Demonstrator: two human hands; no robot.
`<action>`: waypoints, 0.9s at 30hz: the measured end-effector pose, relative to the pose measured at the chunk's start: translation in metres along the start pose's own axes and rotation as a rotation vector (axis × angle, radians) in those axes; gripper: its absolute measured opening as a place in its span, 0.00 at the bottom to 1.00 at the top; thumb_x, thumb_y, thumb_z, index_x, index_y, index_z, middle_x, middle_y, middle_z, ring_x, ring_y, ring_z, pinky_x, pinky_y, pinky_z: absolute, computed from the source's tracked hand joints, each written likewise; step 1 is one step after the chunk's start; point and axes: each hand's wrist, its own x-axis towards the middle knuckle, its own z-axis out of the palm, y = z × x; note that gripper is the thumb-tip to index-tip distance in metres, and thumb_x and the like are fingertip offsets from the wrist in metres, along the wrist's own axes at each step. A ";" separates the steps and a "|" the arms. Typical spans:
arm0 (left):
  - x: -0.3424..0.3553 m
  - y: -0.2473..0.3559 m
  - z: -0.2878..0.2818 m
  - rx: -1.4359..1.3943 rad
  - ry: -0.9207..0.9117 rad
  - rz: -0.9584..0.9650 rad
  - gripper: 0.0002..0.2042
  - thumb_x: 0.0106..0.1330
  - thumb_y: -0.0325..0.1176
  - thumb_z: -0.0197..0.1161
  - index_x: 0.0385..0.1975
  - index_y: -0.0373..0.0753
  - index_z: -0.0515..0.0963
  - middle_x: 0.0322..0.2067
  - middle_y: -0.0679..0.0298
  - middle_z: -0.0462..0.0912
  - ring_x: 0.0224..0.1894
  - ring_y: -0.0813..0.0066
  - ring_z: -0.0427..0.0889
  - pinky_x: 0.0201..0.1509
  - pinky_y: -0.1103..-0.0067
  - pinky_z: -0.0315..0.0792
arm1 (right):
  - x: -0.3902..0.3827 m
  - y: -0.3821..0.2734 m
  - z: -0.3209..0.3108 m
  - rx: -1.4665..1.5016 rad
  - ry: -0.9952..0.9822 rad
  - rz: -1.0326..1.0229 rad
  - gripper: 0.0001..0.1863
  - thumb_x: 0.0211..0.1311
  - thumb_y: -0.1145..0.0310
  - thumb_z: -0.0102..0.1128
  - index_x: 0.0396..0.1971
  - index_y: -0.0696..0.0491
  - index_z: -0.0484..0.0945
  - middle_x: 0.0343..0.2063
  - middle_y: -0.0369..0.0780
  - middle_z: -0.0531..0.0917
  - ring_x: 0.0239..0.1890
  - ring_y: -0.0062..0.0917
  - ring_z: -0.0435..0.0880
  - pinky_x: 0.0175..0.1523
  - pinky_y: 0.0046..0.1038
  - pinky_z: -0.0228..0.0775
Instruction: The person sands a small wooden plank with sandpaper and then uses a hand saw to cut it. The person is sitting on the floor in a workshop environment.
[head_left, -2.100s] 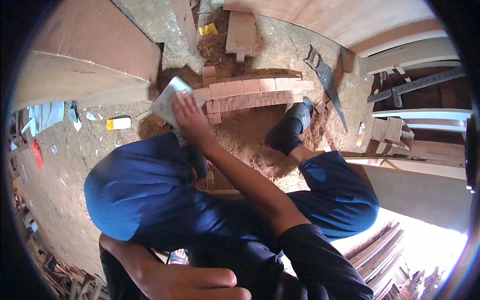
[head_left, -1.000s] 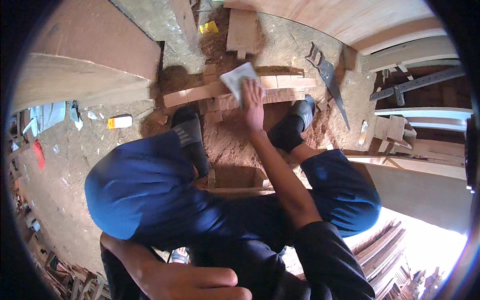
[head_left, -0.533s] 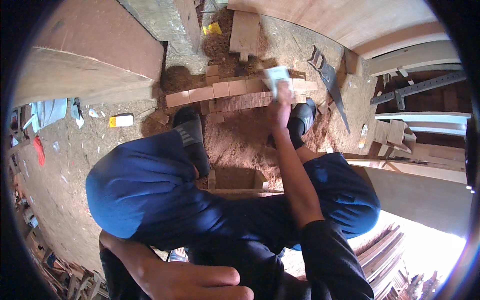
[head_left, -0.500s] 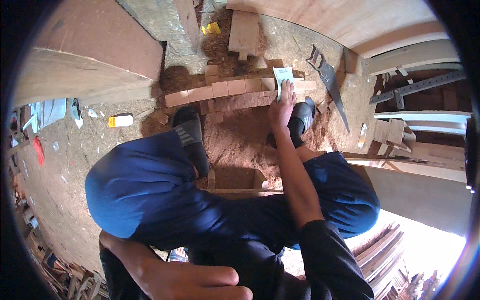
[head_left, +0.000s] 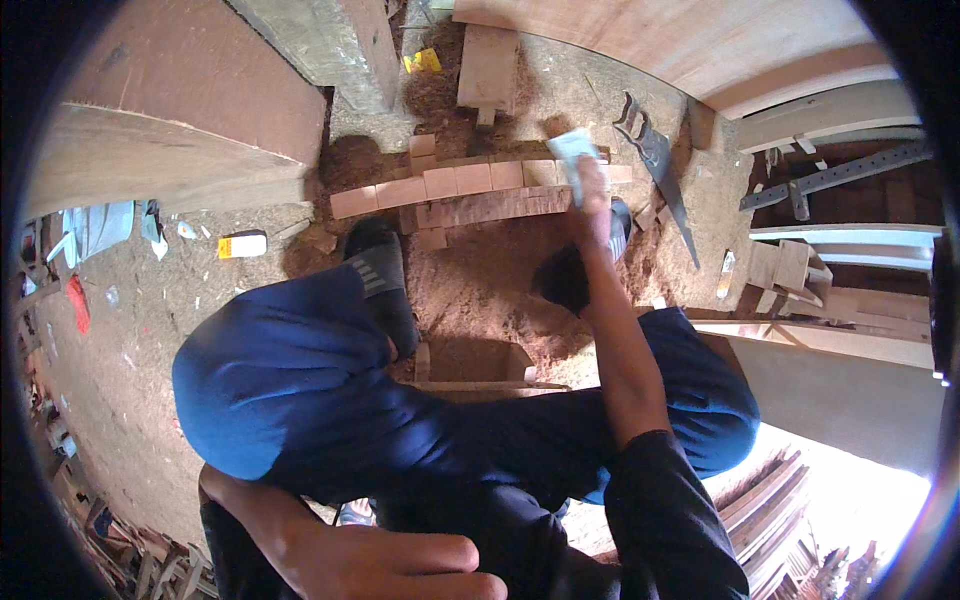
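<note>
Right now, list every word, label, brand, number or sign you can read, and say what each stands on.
None can be read.
Pale sheet held by the right hand: any print is too blurred.
White bottle with orange end: any print is too small.
Yellow wrapper: its dark marks are too small.

Wooden strip [head_left: 440, 182] across upper centre, sheet [head_left: 572, 146] at right hand [head_left: 590, 192] over strip's right part, handsaw [head_left: 656, 155] upper right.
</note>
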 end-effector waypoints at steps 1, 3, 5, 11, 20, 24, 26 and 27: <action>0.000 0.000 0.000 -0.004 0.001 0.000 0.04 0.55 0.38 0.65 0.30 0.53 0.81 0.21 0.68 0.79 0.24 0.76 0.74 0.24 0.81 0.67 | 0.002 -0.001 -0.001 0.126 0.155 0.273 0.29 0.49 0.81 0.52 0.57 0.62 0.66 0.58 0.54 0.68 0.61 0.48 0.67 0.66 0.42 0.56; 0.001 -0.001 -0.002 -0.008 0.004 -0.001 0.04 0.55 0.38 0.65 0.30 0.53 0.81 0.21 0.68 0.79 0.24 0.76 0.74 0.24 0.81 0.67 | 0.007 0.000 -0.006 0.016 0.111 0.420 0.29 0.51 0.80 0.52 0.57 0.62 0.66 0.58 0.54 0.68 0.62 0.48 0.65 0.67 0.41 0.54; 0.001 0.000 0.000 -0.013 0.006 -0.003 0.04 0.55 0.38 0.65 0.30 0.53 0.81 0.21 0.68 0.79 0.24 0.76 0.74 0.24 0.81 0.67 | 0.007 -0.005 -0.005 0.015 0.030 0.234 0.30 0.51 0.79 0.52 0.58 0.61 0.65 0.59 0.54 0.67 0.64 0.47 0.63 0.68 0.41 0.53; 0.005 0.002 0.002 0.030 0.029 -0.027 0.04 0.55 0.38 0.65 0.30 0.53 0.81 0.21 0.68 0.79 0.24 0.77 0.74 0.23 0.81 0.67 | 0.009 0.011 -0.016 -0.024 0.042 0.526 0.30 0.53 0.79 0.50 0.60 0.60 0.64 0.61 0.53 0.66 0.67 0.43 0.59 0.70 0.39 0.50; 0.011 0.001 0.006 0.061 0.057 -0.053 0.04 0.56 0.38 0.65 0.30 0.54 0.81 0.22 0.69 0.79 0.24 0.77 0.74 0.23 0.81 0.67 | 0.009 0.028 -0.027 0.066 0.004 0.555 0.32 0.51 0.81 0.50 0.61 0.56 0.63 0.62 0.52 0.64 0.66 0.45 0.60 0.69 0.39 0.53; 0.012 0.002 0.009 0.093 0.068 -0.066 0.03 0.56 0.38 0.66 0.30 0.54 0.81 0.22 0.69 0.78 0.24 0.77 0.74 0.23 0.81 0.67 | 0.012 0.012 -0.017 0.049 -0.046 0.288 0.32 0.50 0.79 0.52 0.61 0.57 0.64 0.60 0.55 0.65 0.63 0.49 0.63 0.67 0.41 0.56; 0.011 0.004 0.010 0.091 0.075 -0.072 0.03 0.56 0.38 0.66 0.30 0.54 0.81 0.22 0.69 0.78 0.24 0.77 0.74 0.22 0.81 0.67 | 0.004 0.026 -0.010 0.051 0.078 0.501 0.34 0.48 0.80 0.54 0.61 0.57 0.64 0.60 0.56 0.66 0.63 0.50 0.64 0.66 0.42 0.56; 0.011 0.003 0.010 0.098 0.087 -0.077 0.03 0.56 0.38 0.66 0.30 0.54 0.81 0.22 0.69 0.78 0.24 0.77 0.74 0.22 0.81 0.67 | 0.014 0.001 -0.019 0.050 0.090 0.624 0.34 0.47 0.81 0.54 0.61 0.56 0.64 0.59 0.57 0.66 0.62 0.51 0.65 0.66 0.42 0.57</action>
